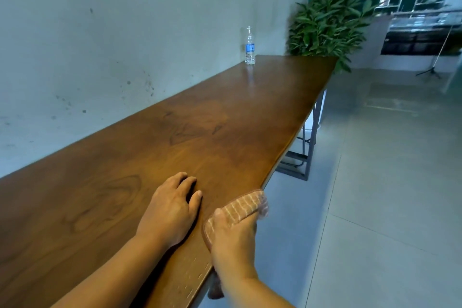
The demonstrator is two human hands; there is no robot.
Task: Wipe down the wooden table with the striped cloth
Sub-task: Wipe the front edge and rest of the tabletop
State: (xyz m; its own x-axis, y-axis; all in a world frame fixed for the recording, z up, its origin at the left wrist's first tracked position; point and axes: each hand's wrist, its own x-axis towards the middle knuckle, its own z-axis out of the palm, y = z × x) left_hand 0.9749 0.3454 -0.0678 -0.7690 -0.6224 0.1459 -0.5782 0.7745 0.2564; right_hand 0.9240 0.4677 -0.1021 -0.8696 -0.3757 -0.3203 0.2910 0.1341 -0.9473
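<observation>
The striped cloth (246, 207) is gripped in the right hand (232, 242) over the table (200, 120) edge, beside the flat, open left hand (170, 212), and is best pressed flat and drawn in overlapping strokes toward the bottle (250, 47) and plant (327, 25) far beyond the grip.

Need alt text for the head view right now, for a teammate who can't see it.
The right hand grips a striped cloth at the wooden table's near edge; the left hand rests flat beside it. A water bottle stands at the far end.
</observation>
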